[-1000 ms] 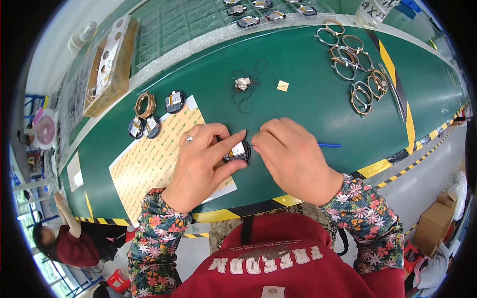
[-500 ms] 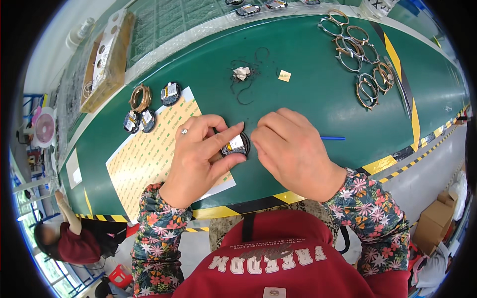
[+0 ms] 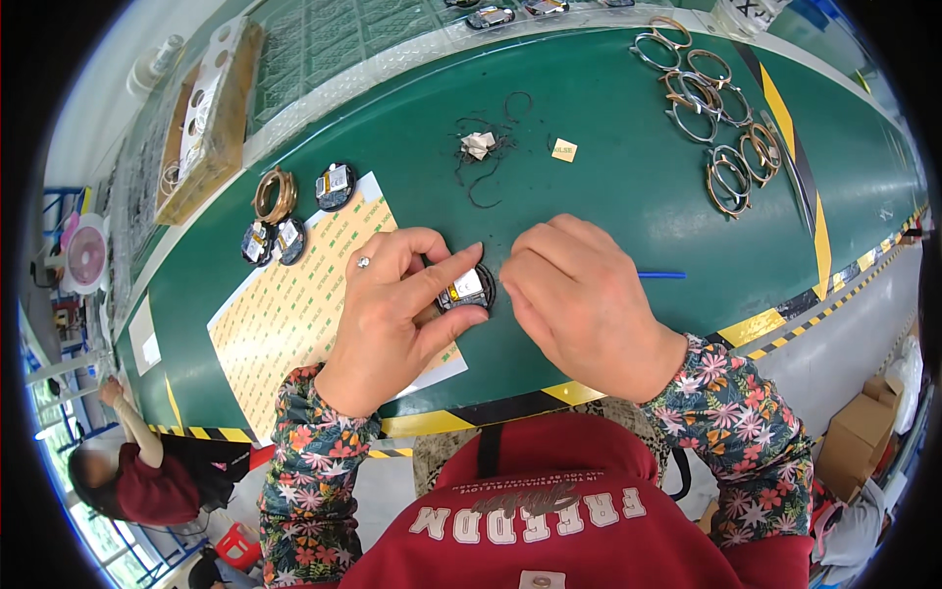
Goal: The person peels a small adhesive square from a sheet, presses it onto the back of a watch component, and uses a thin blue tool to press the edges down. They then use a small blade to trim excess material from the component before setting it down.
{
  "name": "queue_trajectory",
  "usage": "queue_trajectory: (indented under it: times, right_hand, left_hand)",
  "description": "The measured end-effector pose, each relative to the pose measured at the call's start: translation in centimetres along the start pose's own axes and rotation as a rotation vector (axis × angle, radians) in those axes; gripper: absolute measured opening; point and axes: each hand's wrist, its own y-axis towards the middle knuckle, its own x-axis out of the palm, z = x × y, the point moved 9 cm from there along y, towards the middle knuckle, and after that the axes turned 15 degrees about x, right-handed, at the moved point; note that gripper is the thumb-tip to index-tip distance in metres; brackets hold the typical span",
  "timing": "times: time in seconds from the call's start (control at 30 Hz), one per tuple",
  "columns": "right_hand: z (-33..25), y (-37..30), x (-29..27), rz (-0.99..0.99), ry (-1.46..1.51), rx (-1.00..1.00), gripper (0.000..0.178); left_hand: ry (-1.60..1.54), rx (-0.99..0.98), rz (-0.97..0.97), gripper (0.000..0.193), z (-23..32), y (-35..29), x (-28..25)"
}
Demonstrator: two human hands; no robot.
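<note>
My left hand [image 3: 381, 316] is closed on a round black watch module [image 3: 469, 287] with a white-labelled battery on it, thumb and index finger gripping its rim. Just to the right of the module, my right hand [image 3: 586, 302] has its fingertips pinched together. Whatever they may hold is hidden. A thin blue stick [image 3: 662, 276] lies beyond the right hand's knuckles. Partly under my left hand rests a tan adhesive sheet [image 3: 285, 294] with printed rows.
More modules [image 3: 336, 187] and stacked bronze rings [image 3: 276, 194] sit at the left. Black thread-like scraps [image 3: 481, 182] and a small tan square [image 3: 563, 150] lie farther back. Several metal watch rings [image 3: 692, 90] spread at the far right. A co-worker [image 3: 147, 481] sits at the left.
My right hand has shifted slightly right, a little farther from the module. My left hand keeps its grip. The co-worker's arm has moved.
</note>
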Motion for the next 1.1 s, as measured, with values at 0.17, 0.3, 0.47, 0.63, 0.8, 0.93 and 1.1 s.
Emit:
queue_trajectory:
  times: [0.17, 0.3, 0.47, 0.63, 0.8, 0.93, 1.1]
  right_hand:
    - [-0.04, 0.06, 0.05, 0.0, -0.014, -0.001, 0.02]
    - [0.0, 0.0, 0.15, -0.017, 0.002, -0.001, 0.02]
    - [0.01, 0.05, 0.04, -0.016, 0.016, 0.01, 0.02]
    - [0.02, 0.12, 0.06, -0.021, 0.0, 0.017, 0.018]
    - [-0.03, 0.08, 0.09, -0.04, 0.014, 0.016, 0.019]
    - [-0.01, 0.14, -0.05, -0.015, 0.042, 0.023, 0.018]
    - [0.09, 0.15, 0.07, -0.033, 0.024, 0.028, 0.018]
  left_hand:
    - [0.004, 0.002, 0.006, 0.05, 0.06, 0.05, -0.01]
    - [0.002, -0.005, 0.004, 0.049, 0.02, -0.01, -0.02]
    - [0.02, -0.025, -0.039, 0.054, 0.05, 0.05, 0.05]
    - [0.02, -0.01, -0.03, 0.054, 0.11, 0.07, 0.06]
    - [0.013, -0.026, -0.034, 0.053, 0.01, 0.01, 0.07]
    - [0.0, -0.017, 0.002, 0.05, 0.06, -0.06, -0.11]
    - [-0.009, 0.001, 0.011, 0.049, 0.07, 0.09, -0.02]
